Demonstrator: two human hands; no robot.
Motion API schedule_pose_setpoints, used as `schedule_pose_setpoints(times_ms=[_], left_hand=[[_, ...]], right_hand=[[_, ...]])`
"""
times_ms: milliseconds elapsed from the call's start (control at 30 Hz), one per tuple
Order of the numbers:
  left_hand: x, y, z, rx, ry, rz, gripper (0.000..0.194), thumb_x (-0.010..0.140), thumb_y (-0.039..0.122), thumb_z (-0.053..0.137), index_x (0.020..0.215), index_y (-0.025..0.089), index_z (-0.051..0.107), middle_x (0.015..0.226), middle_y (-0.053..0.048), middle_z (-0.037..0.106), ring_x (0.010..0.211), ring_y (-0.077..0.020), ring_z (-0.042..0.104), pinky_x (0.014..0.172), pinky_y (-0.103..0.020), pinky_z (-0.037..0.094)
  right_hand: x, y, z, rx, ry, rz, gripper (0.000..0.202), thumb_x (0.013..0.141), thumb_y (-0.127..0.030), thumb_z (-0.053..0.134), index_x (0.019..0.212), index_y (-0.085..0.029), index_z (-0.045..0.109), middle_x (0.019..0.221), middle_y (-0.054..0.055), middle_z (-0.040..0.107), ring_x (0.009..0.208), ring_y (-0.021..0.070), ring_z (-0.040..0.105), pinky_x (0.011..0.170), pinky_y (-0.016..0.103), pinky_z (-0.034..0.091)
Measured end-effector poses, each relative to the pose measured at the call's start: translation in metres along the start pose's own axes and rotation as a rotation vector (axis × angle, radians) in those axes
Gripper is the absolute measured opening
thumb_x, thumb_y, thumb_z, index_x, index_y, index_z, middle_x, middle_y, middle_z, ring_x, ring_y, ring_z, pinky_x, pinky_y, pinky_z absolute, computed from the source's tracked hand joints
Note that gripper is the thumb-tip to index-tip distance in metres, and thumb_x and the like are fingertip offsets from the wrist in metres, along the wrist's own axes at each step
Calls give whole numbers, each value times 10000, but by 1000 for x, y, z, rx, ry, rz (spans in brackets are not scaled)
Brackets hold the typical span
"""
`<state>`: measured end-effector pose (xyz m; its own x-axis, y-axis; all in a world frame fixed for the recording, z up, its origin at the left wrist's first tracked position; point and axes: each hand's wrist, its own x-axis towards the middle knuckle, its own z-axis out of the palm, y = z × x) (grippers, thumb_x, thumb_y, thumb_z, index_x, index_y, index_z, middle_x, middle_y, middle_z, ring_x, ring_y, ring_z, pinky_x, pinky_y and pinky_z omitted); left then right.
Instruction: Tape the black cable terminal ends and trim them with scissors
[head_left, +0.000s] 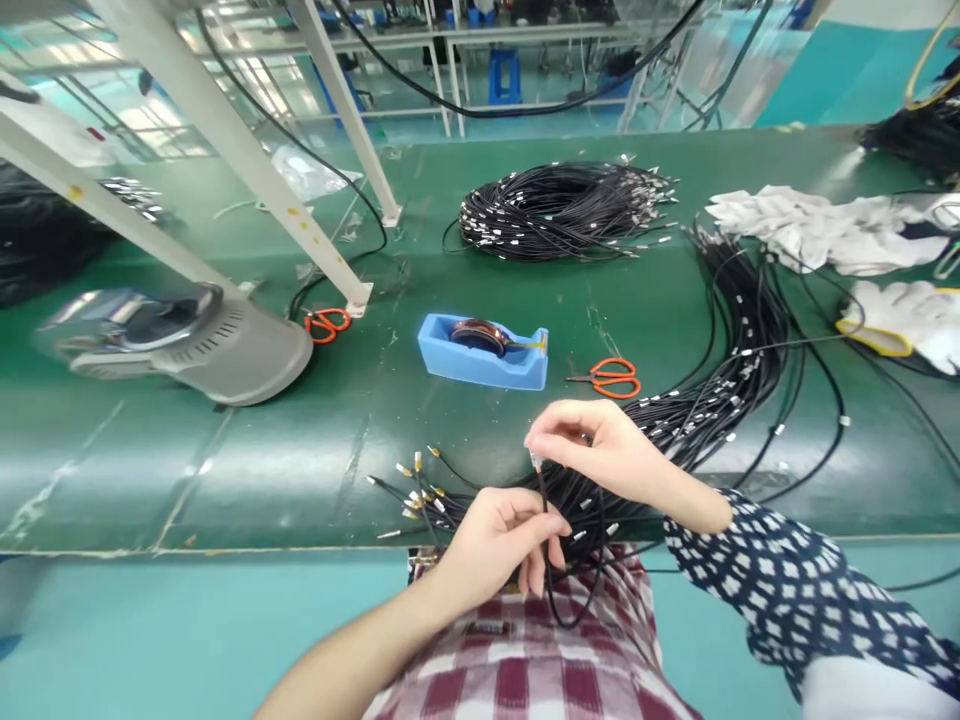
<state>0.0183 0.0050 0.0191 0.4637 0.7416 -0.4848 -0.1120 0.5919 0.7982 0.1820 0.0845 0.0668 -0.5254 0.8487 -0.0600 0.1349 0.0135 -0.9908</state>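
Observation:
My right hand (604, 445) pinches a black cable (574, 622) near its end, where a small whitish tip shows under the fingertips. From there the cable hangs in a loop over my lap. Lower and to the left, my left hand (506, 535) has its fingers curled around the same cable; their exact contact is partly hidden. Beneath both hands lies a long bundle of black cables (746, 350) with white tags, curving away to the right. Several gold and silver cable ends (420, 490) fan out left of my left hand.
A blue tape dispenser (484, 370) and orange-handled scissors (615, 378) sit beyond my hands on the green table (360, 400). Behind them is a coiled cable bundle (555, 210). A grey machine (217, 350), more orange scissors (328, 323) and metal posts are left; white gloves (911, 320) right.

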Motion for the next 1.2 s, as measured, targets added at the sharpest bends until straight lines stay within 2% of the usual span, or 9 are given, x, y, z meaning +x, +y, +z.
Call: schedule_pose_setpoints(times_ms=[100,200,300,500,633,800,967,1100,1200], left_hand=[[-1,4,-3,26,-5,32,329,810,421,704,860,98,667,664,-67,706,332,-59,517,311,-137,362],[1,11,-6,-57,47,149,291,825,375,709,965,138,614,769,-63,733,349,-50,522,323,-131,364],[3,16,-8,-152,85,234,255,842,367,697,903,145,587,711,-48,722,361,-74,552,324,-140,390],[2,17,-9,-207,101,248,237,827,338,722,866,129,619,669,-44,715,372,-100,581,335,-174,461],[3,16,-10,-206,97,242,240,827,335,726,859,129,606,668,-46,720,370,-105,590,333,-176,467],[5,15,-9,-204,104,236,255,822,339,733,840,133,584,661,-45,721,364,-104,588,325,-170,461],[5,16,-7,-195,116,232,269,817,350,736,814,136,574,653,-40,716,363,-101,585,328,-168,456],[5,16,-7,-189,120,242,240,839,330,714,823,135,574,658,-33,714,370,-91,585,338,-158,452],[5,15,-8,-192,126,247,244,834,330,717,825,136,568,660,-32,715,366,-91,579,336,-162,450]], right_hand=[[1,5,4,50,17,12,174,827,-322,697,773,-159,671,705,1,681,619,99,596,601,215,492],[2,10,5,123,-3,39,190,833,-341,692,785,-160,661,686,-3,678,615,105,606,609,227,502],[2,14,4,136,-22,55,213,816,-365,710,772,-161,667,688,-1,679,623,114,612,621,239,510],[-3,16,-4,77,-28,14,241,863,-382,652,850,-154,729,811,40,702,700,124,610,655,246,502],[-9,15,-4,22,-23,22,208,843,-346,672,833,-144,724,768,25,671,605,92,545,564,219,450],[-10,17,-1,2,12,-8,169,838,-303,666,799,-143,704,744,18,654,584,85,529,543,212,435],[-10,20,6,-150,63,-104,119,840,-235,632,748,-164,658,696,-3,605,575,85,511,535,210,424],[-12,26,8,-321,107,-245,91,843,-170,571,754,-186,582,727,-3,570,619,99,514,575,222,432],[-9,34,2,-496,108,-239,148,881,-167,497,741,-193,538,707,-7,555,623,107,500,589,233,414]])
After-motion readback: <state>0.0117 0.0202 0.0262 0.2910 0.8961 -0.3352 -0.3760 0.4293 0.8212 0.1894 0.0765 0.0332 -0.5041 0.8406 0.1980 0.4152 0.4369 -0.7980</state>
